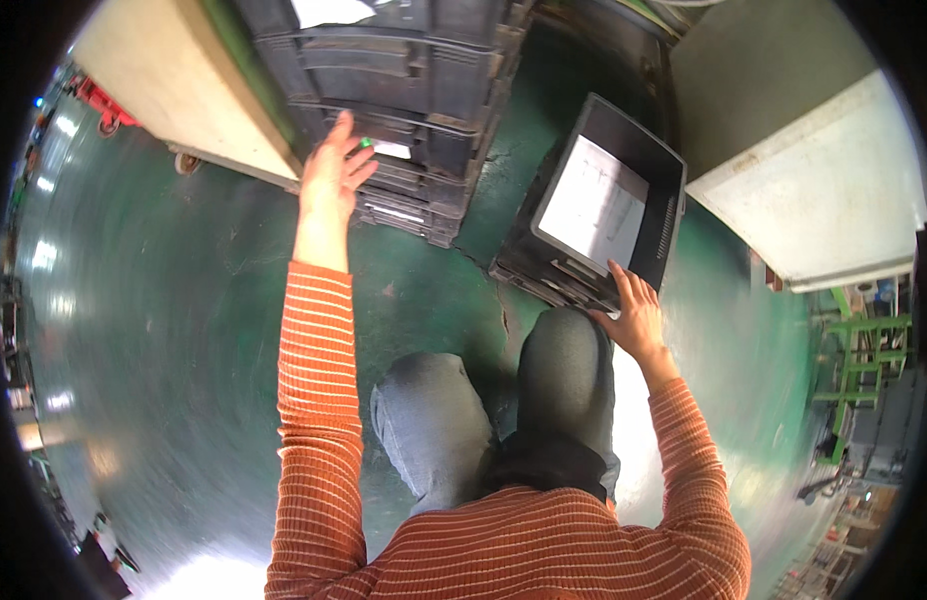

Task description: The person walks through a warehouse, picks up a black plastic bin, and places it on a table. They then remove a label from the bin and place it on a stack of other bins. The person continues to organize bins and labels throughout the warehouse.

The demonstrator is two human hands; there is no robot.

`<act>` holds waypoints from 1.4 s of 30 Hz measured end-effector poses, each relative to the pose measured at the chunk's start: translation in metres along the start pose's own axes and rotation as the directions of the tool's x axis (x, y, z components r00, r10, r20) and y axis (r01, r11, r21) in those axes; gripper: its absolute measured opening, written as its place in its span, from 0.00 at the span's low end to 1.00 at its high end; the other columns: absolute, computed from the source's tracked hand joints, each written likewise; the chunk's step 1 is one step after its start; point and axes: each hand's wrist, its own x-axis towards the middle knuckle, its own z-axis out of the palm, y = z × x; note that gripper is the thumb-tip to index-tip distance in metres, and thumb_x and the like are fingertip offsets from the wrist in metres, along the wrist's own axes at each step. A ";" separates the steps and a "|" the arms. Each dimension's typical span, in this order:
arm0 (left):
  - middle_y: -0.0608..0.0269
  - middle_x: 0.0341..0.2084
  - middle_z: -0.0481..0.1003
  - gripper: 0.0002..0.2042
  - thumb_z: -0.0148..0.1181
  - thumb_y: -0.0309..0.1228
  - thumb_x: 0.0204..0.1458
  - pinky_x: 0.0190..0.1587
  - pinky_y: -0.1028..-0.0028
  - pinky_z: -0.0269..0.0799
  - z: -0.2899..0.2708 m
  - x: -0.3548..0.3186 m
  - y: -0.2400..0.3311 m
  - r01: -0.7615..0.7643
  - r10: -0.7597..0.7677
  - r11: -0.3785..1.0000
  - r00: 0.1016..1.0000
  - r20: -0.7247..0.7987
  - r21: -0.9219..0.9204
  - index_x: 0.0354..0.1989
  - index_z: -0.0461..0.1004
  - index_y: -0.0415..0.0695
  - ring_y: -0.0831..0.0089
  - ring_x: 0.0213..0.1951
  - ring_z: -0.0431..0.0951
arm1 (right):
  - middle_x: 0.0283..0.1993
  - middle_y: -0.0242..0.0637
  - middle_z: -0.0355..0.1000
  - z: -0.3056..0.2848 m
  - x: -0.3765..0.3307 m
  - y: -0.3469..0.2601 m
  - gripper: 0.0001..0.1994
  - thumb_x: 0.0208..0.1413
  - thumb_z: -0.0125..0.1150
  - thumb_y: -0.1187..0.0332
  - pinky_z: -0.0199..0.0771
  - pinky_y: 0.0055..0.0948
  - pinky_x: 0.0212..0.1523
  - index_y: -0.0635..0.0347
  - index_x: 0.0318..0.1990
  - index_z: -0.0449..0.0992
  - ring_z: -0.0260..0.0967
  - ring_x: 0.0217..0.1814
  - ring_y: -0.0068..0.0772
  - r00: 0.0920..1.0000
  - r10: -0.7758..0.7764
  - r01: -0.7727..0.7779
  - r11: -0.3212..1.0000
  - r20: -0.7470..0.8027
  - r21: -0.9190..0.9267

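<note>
My left hand (334,175) is stretched forward with the fingers apart, reaching toward a stack of dark plastic crates (414,90) and holding nothing. My right hand (639,315) rests on the near rim of a black crate (664,190) that stands on the floor ahead of my right knee. A white paper sheet (594,200) lies on top of the contents in that crate. My knees in dark trousers show below the hands, and both sleeves are orange with thin white stripes.
The floor (184,330) is glossy green. A pale wooden-sided cart on a wheel (174,90) stands at the upper left, beside the crate stack. A large grey-white box or cabinet (814,170) is at the right. Green metal shelving (864,350) stands at the far right.
</note>
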 end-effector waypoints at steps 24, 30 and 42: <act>0.66 0.44 0.68 0.16 0.54 0.24 0.47 0.50 0.62 0.63 0.166 -0.038 -0.392 0.640 -0.676 0.727 0.602 0.424 0.249 0.46 0.64 0.45 0.71 0.44 0.68 | 0.30 0.32 0.68 -0.002 0.063 0.098 0.21 0.42 0.60 0.63 0.70 0.30 0.27 0.53 0.47 0.68 0.69 0.30 0.34 0.976 -0.168 0.184 0.976 -0.137 0.117; 0.59 0.41 0.71 0.14 0.54 0.28 0.45 0.47 0.68 0.65 0.220 -0.043 -0.322 -0.052 -0.447 0.676 0.764 0.465 0.735 0.41 0.68 0.41 0.70 0.44 0.70 | 0.33 0.34 0.70 0.003 0.097 0.133 0.21 0.40 0.62 0.60 0.71 0.35 0.32 0.51 0.45 0.68 0.70 0.36 0.38 0.982 -0.125 0.137 0.987 -0.144 0.081; 0.59 0.48 0.63 0.17 0.43 0.17 0.49 0.48 0.74 0.61 0.111 -0.096 0.070 -0.875 0.963 0.228 0.267 0.033 0.427 0.49 0.62 0.38 0.72 0.47 0.65 | 0.62 0.57 0.48 -0.199 0.231 -0.078 0.47 0.40 0.63 0.45 0.57 0.39 0.55 0.56 0.64 0.45 0.51 0.63 0.43 0.983 -0.090 0.170 0.120 -0.160 0.978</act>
